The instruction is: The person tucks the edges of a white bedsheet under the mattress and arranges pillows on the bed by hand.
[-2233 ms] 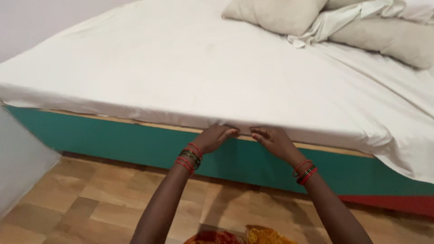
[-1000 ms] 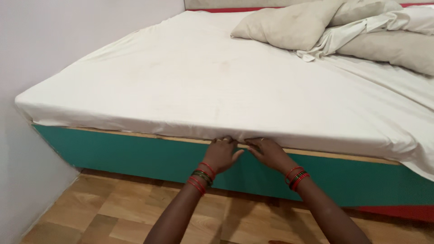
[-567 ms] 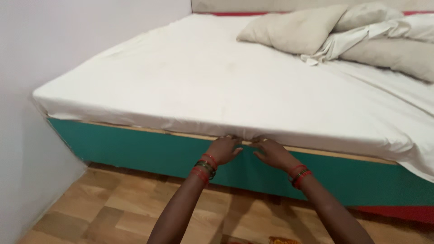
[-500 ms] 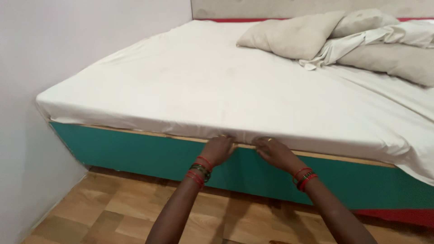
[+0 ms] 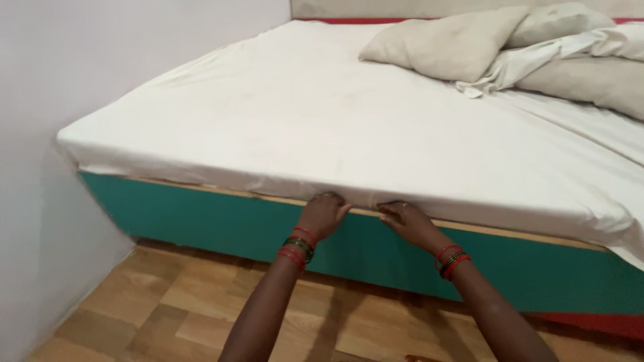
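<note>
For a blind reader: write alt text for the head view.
The left hand and right hand press the white cotton bedsheet edge under the mattress, above the teal bed base. Beige pillows lie behind.

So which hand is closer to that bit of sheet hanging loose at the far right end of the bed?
The right hand, probably. Both hands press the white sheet under the mattress edge, but the right hand is nearer the loose corner. The left hand sits further away, towards the wall.

Your left hand point(image 5: 323, 215) and right hand point(image 5: 404, 221) hide their fingertips under the white cotton bedsheet point(image 5: 322, 121); the beige pillows point(image 5: 436, 43) run off the right edge.
</note>
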